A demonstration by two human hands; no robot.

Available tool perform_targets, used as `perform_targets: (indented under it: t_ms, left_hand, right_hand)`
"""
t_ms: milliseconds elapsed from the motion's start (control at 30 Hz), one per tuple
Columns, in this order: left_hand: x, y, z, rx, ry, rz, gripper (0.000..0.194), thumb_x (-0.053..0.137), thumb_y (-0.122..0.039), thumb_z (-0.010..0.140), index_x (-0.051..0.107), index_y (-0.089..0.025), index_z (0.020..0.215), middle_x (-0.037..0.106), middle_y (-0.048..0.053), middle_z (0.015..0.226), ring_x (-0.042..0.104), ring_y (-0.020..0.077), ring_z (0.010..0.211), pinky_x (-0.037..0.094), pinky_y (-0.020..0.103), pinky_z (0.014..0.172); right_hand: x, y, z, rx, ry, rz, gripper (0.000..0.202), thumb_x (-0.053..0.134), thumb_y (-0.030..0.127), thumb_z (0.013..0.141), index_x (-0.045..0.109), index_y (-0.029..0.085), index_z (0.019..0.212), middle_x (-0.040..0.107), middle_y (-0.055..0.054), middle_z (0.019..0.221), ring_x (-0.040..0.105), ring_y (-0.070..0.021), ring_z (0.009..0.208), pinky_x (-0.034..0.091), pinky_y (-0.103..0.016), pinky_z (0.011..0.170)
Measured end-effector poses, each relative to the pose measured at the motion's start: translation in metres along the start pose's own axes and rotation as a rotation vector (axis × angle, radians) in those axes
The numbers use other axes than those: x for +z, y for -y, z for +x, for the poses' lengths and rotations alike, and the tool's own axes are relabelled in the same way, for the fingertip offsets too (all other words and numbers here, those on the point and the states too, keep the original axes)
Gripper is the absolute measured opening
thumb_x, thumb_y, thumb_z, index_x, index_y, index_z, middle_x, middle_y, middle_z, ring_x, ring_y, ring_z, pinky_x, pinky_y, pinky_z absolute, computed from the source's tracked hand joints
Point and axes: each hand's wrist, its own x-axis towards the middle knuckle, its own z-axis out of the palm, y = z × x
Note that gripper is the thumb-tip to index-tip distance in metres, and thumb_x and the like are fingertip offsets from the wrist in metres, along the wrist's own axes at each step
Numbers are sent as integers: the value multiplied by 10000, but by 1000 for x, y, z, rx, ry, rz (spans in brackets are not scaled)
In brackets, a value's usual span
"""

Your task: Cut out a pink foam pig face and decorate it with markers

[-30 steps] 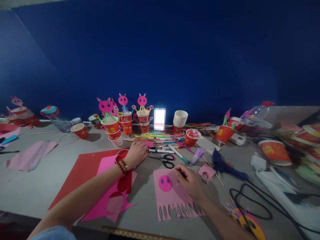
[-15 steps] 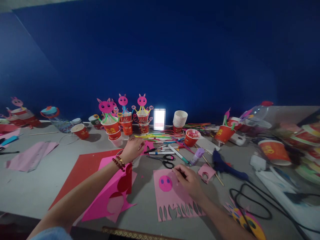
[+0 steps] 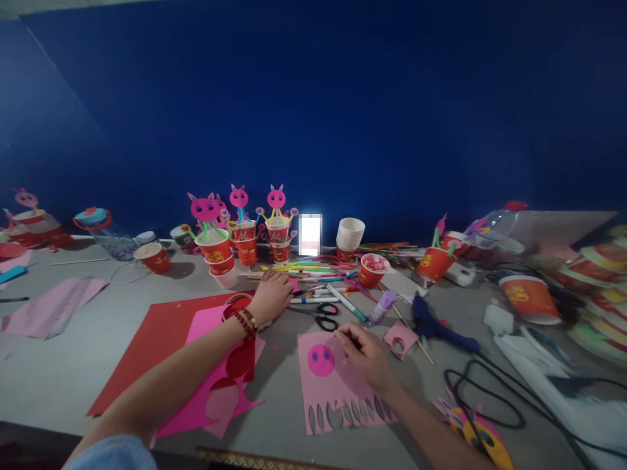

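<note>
My left hand, with a beaded bracelet at the wrist, reaches over the near edge of the pile of coloured sticks and markers. Its fingers point down and their tips are hidden. My right hand is closed in a pinch above the light pink sheet, which has leaf-shaped holes along its lower edge; whatever the pinch holds is too small to make out. A bright pink disc with two purple ovals lies on that sheet, left of my right hand. Black scissors lie between my hands.
Red paper and cut magenta paper lie under my left forearm. Cups with pink figures stand behind. A purple glue stick, a blue glue gun and its black cable are on the right. White cups are stacked near the wall.
My left hand has moved slightly right and forward over the sticks. My right hand keeps its pinch in nearly the same place. The whole view has shifted a little.
</note>
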Motion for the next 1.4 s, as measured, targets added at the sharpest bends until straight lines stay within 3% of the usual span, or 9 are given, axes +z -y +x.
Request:
perform_targets:
  t_ms: [233,700,900,1067,1233,1333,1400]
  left_hand:
    - [3,0,3,18,27,-22,165,525,-208,931,667,-197,849,637,68,944,560,231,961,403,388,904]
    - [11,-13,10,43,22,-75,182,552,-257,934,693,-199,835,659,65,915,575,243,983,371,441,987]
    - [10,-11,8,43,-9,-130,170,529,-260,956,693,-218,961,673,54,975,583,224,998,394,407,968]
    - [-2,-12,-4,56,-29,-178,169,504,-232,952,672,-214,939,666,61,999,559,236,1029,387,419,965]
    - [-16,-30,-23,124,-14,-229,196,501,-153,913,648,-228,1020,647,48,1103,536,216,1072,346,408,1031]
    - [-22,-42,-36,193,24,-259,175,538,-248,921,640,-244,1064,635,48,1143,527,226,1112,308,428,1071]
    - [-26,-51,-45,220,73,-297,267,586,-385,907,618,-236,1126,618,66,1186,513,251,1143,293,455,1084]
  right_hand:
    - [1,-1,-1,-5,13,-1,274,473,376,952,593,209,771,517,45,608,499,-141,574,351,-246,558]
    - [1,-2,0,-11,9,-5,282,470,381,953,596,211,768,532,43,607,506,-145,575,362,-247,561]
    - [0,-1,0,-15,-7,-17,282,473,386,952,592,211,766,529,41,603,502,-147,576,359,-247,555]
    - [1,-1,-1,-2,-3,35,292,465,402,961,577,214,768,519,43,598,500,-145,568,366,-246,556]
    - [-1,1,-1,1,-4,32,299,458,414,970,574,214,782,529,38,613,516,-145,572,375,-244,565]
    - [-1,0,0,-12,-23,-20,308,467,422,966,578,214,769,581,17,658,546,-164,621,387,-253,592]
    - [-1,0,1,-29,-19,-34,318,459,425,969,571,217,755,588,12,666,560,-173,641,396,-261,612]
